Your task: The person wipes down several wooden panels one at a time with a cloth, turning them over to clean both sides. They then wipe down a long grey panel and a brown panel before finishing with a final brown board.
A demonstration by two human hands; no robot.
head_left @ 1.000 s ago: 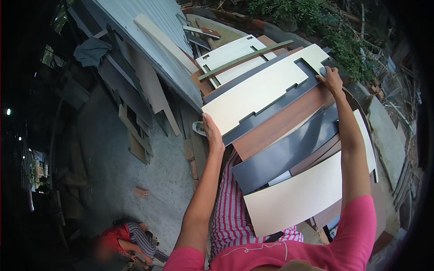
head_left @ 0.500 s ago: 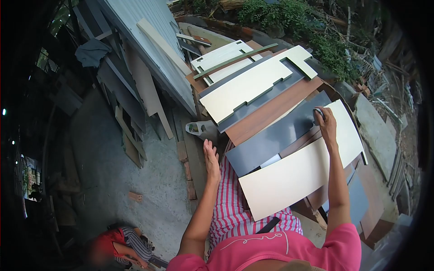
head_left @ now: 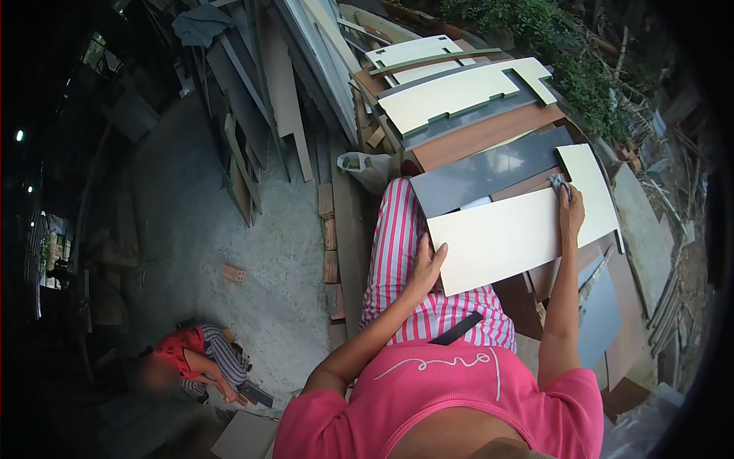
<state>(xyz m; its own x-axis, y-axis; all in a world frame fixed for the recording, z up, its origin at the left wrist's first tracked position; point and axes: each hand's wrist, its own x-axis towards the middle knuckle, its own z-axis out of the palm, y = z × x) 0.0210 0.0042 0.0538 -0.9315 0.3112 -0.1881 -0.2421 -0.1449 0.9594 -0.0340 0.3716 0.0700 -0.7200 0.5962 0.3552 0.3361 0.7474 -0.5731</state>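
A long cream board [head_left: 501, 245] with a notched far right end lies across my lap and the boards beyond it. My left hand [head_left: 428, 264] grips its left edge, thumb on the top face and the fingers partly hidden. A crumpled grey rag [head_left: 560, 185] is bunched in the closed fingers of my right hand [head_left: 571, 213], at the board's far edge near the notch. Just past the cream board lies a glossy dark grey board [head_left: 493, 172], with a strip of brown board [head_left: 527, 186] showing between them.
Farther off, another notched cream panel [head_left: 466, 96] rests on stacked brown and grey boards. A white bag [head_left: 367, 170] stands by my knee. Boards [head_left: 287, 99] lean at the left. A brick [head_left: 232, 273] is on the concrete floor. Another person [head_left: 206, 359] sits low at the lower left.
My left hand has gone from held up beside the board to its left edge. My right hand has moved nearer with the rag, from the dark board's right end to the cream board's edge.
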